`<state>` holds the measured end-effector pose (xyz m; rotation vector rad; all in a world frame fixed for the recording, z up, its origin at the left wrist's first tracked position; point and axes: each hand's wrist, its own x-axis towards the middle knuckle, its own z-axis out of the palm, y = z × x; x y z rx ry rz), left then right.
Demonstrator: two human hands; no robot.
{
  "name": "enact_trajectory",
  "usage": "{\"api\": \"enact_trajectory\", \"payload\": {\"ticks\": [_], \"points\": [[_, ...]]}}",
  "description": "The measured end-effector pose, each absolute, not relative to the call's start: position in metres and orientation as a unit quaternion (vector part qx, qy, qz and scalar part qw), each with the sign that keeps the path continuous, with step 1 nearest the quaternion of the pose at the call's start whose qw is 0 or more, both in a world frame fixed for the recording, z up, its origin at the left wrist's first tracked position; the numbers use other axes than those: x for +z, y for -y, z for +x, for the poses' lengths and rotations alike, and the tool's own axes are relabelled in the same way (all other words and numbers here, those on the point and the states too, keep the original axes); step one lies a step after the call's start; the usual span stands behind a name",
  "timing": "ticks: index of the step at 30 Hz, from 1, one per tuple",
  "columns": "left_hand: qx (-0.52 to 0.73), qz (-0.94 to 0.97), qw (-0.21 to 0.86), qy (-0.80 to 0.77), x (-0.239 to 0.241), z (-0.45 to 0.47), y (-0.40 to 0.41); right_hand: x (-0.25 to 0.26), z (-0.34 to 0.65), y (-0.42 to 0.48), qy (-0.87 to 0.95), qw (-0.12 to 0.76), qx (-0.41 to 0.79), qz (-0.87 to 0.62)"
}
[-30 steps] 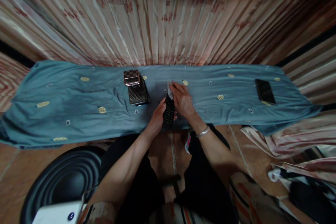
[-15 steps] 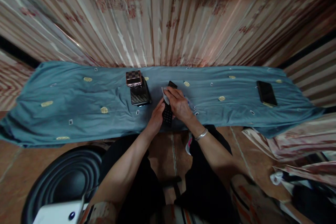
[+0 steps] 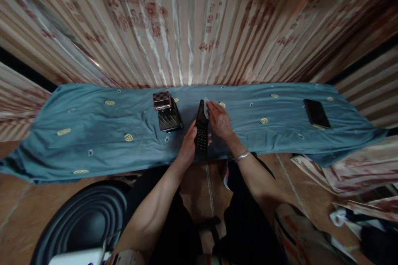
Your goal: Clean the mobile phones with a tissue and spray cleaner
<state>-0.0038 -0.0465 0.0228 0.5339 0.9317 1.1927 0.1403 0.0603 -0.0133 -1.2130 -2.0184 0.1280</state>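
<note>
My left hand (image 3: pixel 188 144) is wrapped round the lower half of a black flip phone (image 3: pixel 202 136), which is unfolded with its keypad facing up. Some of its fingertips show past the phone's right edge. My right hand (image 3: pixel 220 119) pinches a pale wipe (image 3: pixel 206 108) against the right edge of the phone's upper half, by the screen. A silver bracelet circles my right wrist. Left of the phone, a black device (image 3: pixel 169 119) lies on the cloth, with a checkered box-like item (image 3: pixel 162 100) at its far end.
A blue patterned cloth (image 3: pixel 102 128) covers the long narrow table. Towards its right end lies a dark smartphone (image 3: pixel 316 113). Patterned curtains (image 3: pixel 186 29) hang right behind the table. A round black ribbed object (image 3: pixel 83 223) and a white item (image 3: pixel 77 257) are at lower left.
My right hand has moved off the phone's middle to its upper right edge with the wipe, uncovering the keypad and screen. The camera view has shifted slightly.
</note>
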Motion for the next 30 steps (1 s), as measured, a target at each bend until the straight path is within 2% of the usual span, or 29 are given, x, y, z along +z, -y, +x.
{"api": "enact_trajectory", "payload": {"ticks": [20, 30], "points": [[0.606, 0.256, 0.634, -0.406, 0.011, -0.012, 0.024, -0.003, 0.127, -0.029, 0.819, 0.359, 0.085, -0.438], [0.621, 0.374, 0.501, -0.473, -0.001, -0.012, 0.019, 0.005, 0.122, -0.014, 0.828, 0.379, 0.093, -0.403]]}}
